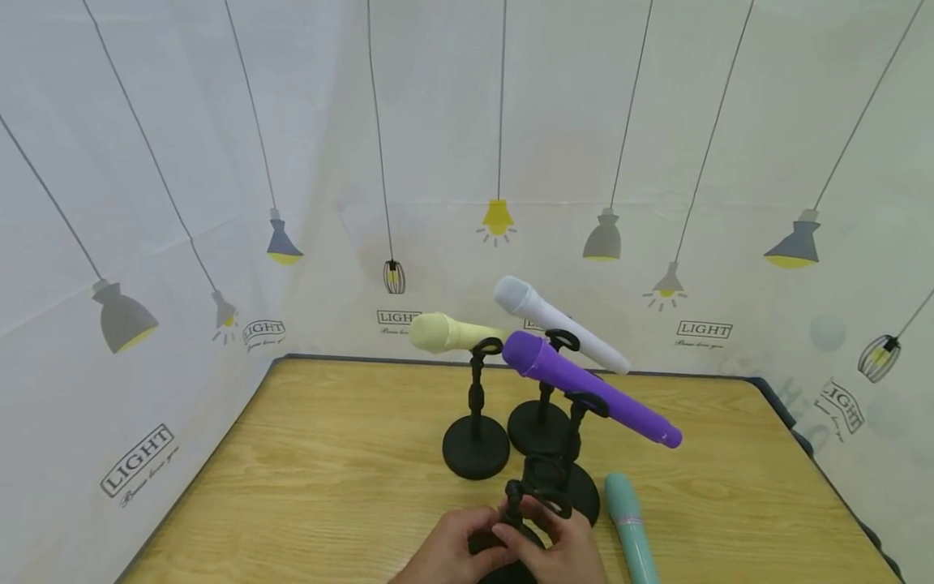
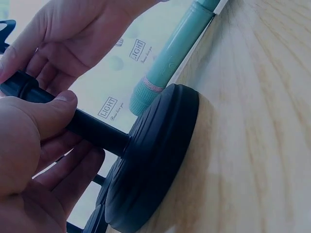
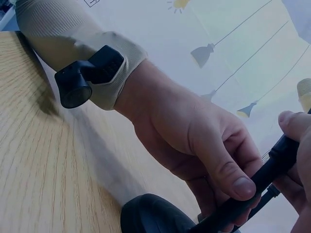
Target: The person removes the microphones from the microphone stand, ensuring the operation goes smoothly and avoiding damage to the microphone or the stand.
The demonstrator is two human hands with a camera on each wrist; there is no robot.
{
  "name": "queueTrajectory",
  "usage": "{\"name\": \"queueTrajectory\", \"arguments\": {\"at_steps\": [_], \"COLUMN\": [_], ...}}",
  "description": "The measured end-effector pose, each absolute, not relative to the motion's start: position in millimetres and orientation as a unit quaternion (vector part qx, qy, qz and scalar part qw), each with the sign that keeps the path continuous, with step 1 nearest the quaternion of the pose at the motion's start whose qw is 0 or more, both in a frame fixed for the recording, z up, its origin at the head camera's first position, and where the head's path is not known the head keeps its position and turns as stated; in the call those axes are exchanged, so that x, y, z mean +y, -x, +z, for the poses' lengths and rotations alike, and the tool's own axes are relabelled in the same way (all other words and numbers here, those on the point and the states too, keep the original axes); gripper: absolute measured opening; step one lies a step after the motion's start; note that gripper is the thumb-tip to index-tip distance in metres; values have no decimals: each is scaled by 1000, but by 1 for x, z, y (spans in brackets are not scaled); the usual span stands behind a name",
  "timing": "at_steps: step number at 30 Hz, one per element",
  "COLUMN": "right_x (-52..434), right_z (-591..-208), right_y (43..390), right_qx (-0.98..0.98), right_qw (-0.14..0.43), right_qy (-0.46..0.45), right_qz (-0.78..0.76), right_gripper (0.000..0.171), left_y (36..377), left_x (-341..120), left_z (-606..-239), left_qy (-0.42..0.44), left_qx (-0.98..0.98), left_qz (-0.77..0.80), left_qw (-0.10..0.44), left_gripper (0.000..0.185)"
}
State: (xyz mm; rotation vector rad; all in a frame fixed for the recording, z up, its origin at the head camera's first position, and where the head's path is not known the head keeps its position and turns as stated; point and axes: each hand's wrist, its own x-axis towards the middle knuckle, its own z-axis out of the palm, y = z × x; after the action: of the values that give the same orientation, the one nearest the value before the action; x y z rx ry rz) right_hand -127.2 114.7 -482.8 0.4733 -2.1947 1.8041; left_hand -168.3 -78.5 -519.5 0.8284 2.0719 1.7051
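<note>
An empty black microphone stand (image 1: 515, 504) stands at the near edge of the wooden table (image 1: 306, 462), and both hands hold it. My left hand (image 1: 458, 542) grips the pole (image 2: 95, 130), with its thumb (image 3: 232, 175) pressed along it just above the round base (image 2: 155, 155). My right hand (image 1: 560, 542) curls round the pole higher up, near the clip (image 1: 546, 487). A teal microphone (image 1: 629, 527) lies flat on the table just right of my right hand; it shows behind the base as the teal microphone (image 2: 170, 58).
Three more black stands sit mid-table, carrying a yellow microphone (image 1: 447, 332), a white microphone (image 1: 558, 323) and a purple microphone (image 1: 587, 387). A lamp-printed backdrop (image 1: 219, 203) walls in the back and both sides. A wrist camera (image 3: 87, 77) sits on my left sleeve.
</note>
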Motion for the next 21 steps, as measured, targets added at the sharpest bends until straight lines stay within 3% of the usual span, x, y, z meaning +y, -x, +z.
{"name": "queueTrajectory", "arguments": {"at_steps": [7,10,15,21], "right_x": [117,122,131,123], "right_z": [-487,-490,-488,-481], "right_y": [126,128,130,129], "right_qx": [-756,-751,-733,-745], "right_qw": [144,111,1,-29], "right_qy": [-180,-211,-234,-133], "right_qz": [612,616,639,653], "right_gripper": [25,31,42,46], "left_y": [168,168,168,168], "left_x": [-78,-78,-77,-77], "left_z": [-518,-519,-518,-515], "left_qy": [-301,-301,-285,-253], "left_qx": [725,730,737,738], "left_qz": [597,592,591,600], "left_qw": [163,161,163,178], "left_gripper": [42,44,31,16]}}
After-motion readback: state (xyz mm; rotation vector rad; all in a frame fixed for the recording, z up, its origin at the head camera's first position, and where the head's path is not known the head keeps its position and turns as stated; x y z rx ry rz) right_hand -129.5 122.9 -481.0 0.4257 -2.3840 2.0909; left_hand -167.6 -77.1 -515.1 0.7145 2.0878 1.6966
